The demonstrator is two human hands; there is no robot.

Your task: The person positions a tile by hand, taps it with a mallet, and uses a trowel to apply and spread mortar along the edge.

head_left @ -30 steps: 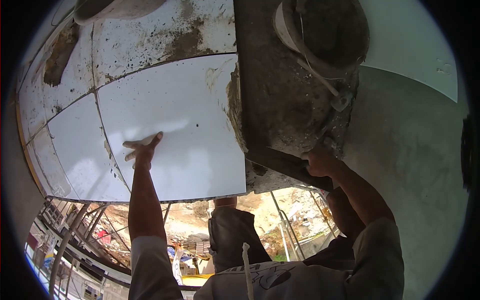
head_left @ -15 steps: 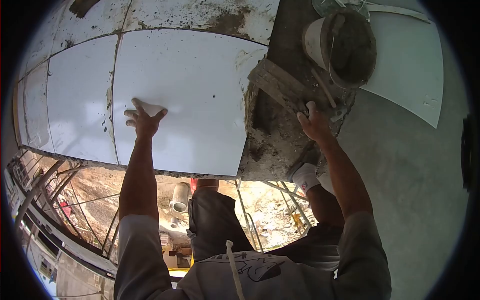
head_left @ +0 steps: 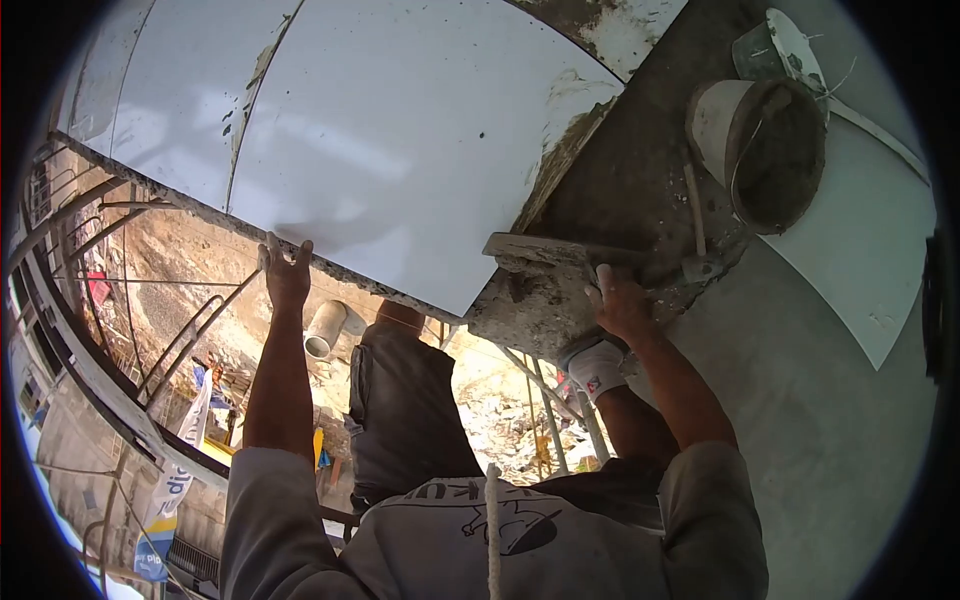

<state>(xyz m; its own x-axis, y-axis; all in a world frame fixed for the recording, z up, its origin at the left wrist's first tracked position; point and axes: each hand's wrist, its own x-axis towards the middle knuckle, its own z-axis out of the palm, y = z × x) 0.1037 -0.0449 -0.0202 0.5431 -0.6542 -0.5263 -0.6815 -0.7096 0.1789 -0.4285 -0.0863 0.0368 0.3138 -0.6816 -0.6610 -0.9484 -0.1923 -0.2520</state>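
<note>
A large white tile [head_left: 400, 130] lies at the slab's edge, mortar smeared along its right side. My left hand [head_left: 288, 275] is at the tile's front edge, fingers apart and pointing up; whether the fingertips press on the edge I cannot tell. In my right hand [head_left: 625, 305] is the handle of a trowel [head_left: 540, 249], its long flat blade tilted over the rough mortar bed [head_left: 540, 305] just right of the tile. A hammer [head_left: 695, 205] with a wooden handle lies behind that hand.
A mortar-caked bucket [head_left: 715, 130] stands at the right, in front of a second container [head_left: 757, 52]. Beside it lies a loose white sheet [head_left: 870, 240] on the grey floor [head_left: 800, 430]. Below the slab edge is a drop with scaffold bars [head_left: 200, 345] and a concrete pipe [head_left: 325, 330].
My left hand has moved from the tile's surface to its front edge. The trowel has come nearer and turned more level across the mortar bed. The view has turned.
</note>
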